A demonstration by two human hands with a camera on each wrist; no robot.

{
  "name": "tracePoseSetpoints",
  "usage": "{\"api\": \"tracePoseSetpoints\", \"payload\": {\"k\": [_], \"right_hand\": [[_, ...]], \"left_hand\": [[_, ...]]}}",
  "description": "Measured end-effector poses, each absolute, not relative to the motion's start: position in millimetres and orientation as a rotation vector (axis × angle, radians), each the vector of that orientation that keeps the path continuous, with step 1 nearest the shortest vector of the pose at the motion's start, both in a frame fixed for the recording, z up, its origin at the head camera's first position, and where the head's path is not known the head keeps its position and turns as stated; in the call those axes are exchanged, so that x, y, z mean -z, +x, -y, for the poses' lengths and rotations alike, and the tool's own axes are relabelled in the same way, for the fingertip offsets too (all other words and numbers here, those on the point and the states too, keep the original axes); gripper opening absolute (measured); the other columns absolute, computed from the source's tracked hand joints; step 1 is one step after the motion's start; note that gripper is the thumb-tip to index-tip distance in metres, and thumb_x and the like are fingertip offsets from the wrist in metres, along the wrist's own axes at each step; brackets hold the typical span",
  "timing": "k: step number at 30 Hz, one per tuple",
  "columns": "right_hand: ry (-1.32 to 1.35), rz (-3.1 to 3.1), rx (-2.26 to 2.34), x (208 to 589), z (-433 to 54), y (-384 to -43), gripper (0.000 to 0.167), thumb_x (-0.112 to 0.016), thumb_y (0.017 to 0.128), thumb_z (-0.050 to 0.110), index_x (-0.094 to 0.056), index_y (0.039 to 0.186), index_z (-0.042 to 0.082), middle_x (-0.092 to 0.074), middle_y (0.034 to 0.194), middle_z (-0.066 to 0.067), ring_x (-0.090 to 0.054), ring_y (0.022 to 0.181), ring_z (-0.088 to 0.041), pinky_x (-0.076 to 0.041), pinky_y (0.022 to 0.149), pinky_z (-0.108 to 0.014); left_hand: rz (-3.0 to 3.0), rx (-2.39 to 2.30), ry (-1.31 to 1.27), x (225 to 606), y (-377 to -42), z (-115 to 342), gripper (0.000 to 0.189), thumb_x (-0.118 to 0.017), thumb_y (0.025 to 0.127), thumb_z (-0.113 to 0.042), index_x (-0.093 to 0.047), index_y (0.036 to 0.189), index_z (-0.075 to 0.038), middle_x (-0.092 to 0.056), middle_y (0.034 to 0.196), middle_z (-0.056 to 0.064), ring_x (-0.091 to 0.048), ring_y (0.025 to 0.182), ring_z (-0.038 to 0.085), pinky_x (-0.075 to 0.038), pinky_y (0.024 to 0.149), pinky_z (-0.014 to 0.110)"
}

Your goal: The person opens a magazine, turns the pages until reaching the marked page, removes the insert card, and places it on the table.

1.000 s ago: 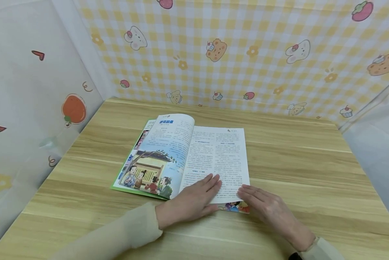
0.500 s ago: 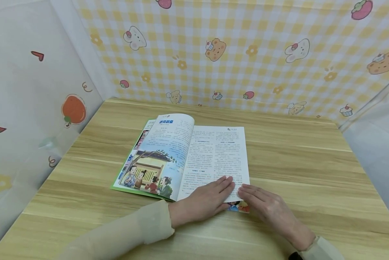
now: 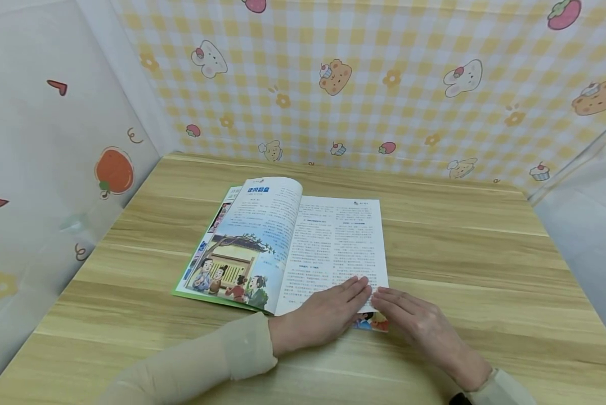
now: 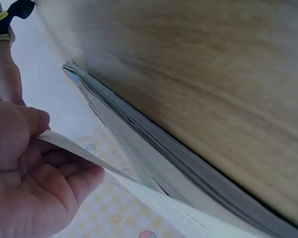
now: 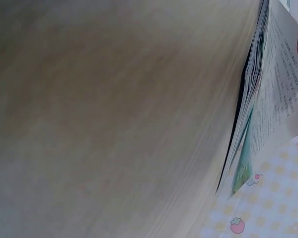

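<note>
An open magazine [image 3: 262,242] lies on the wooden table, its left page showing a coloured drawing and its right-hand page [image 3: 343,242] full of text. My left hand [image 3: 328,315] has its fingers over the lower part of this text page. In the left wrist view the page edge [image 4: 79,151] runs between the thumb and the fingers of that hand, raised off the stack of pages below. My right hand [image 3: 429,332] pinches the lower right corner, its fingers on top and its thumb hidden from the head view. A strip of coloured picture [image 3: 373,322] shows beneath the lifted page.
The wooden table [image 3: 465,242] extends around the magazine. A yellow checked cloth [image 3: 292,79] with cartoon prints hangs behind it, and a white printed sheet [image 3: 44,140] hangs at the left.
My left hand has slid to the right along the lower edge of the page, up close to the right hand. The right hand has stayed at the corner.
</note>
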State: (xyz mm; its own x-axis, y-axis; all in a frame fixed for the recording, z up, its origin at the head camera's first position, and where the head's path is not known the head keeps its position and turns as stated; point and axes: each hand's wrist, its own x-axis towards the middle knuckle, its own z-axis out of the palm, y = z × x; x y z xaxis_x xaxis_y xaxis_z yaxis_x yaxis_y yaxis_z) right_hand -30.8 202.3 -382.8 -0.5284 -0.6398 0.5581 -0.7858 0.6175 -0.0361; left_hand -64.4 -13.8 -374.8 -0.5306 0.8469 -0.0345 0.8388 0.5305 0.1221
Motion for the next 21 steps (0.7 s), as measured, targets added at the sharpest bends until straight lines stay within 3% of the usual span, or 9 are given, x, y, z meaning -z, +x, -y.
{"api": "tracePoseSetpoints", "payload": {"k": [21], "right_hand": [[1.111,2.356,-0.428,380.8,-204.6,-29.0,0.045,-0.029,0.104,0.022,-0.07,0.103,0.005,-0.07,0.105,-0.008,-0.067,0.095,-0.021,-0.051,0.086,-0.025]], "left_hand": [[-2.713,-0.132,1.56,374.4,-65.3,9.9,0.047,-0.043,0.101,-0.026,-0.038,0.144,-0.007,-0.037,0.149,0.007,-0.033,0.138,0.017,-0.03,0.11,0.024]]}}
